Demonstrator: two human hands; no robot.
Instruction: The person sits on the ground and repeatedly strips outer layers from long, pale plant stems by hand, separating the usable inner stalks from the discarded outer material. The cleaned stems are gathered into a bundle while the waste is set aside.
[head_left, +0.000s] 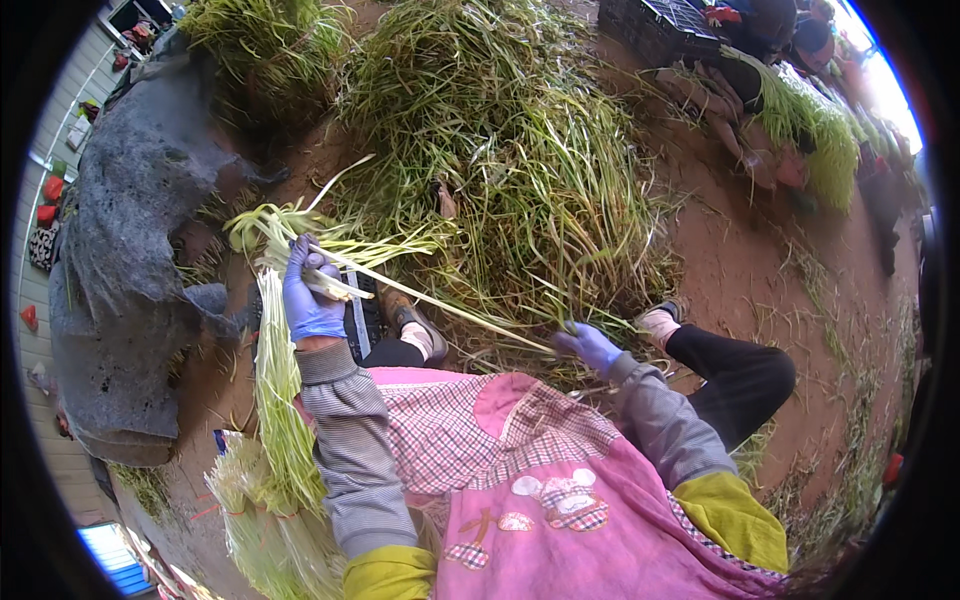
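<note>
My left hand (311, 289), in a thin violet-blue glove, grips a bunch of pale yellow-green leafy stalks (281, 229). Their thick white ends stick out near the thumb side. One long pale stalk (450, 306) stretches from this bunch down to my right hand (589, 346), also gloved, whose fingers are closed at its far end. Thin green leaves lie around those fingers, partly hiding what else they may hold. Under my left forearm hangs a stack of cleaned pale stalks (289, 397), resting by a black crate or stand (363, 315).
A large heap of untrimmed green stalks (495, 150) lies ahead of my feet. Grey fabric (127, 247) covers a mound at left. Tied pale bundles (262, 525) stand at lower left. Far right, people work beside a black plastic crate (660, 30) and more stalks (814, 131).
</note>
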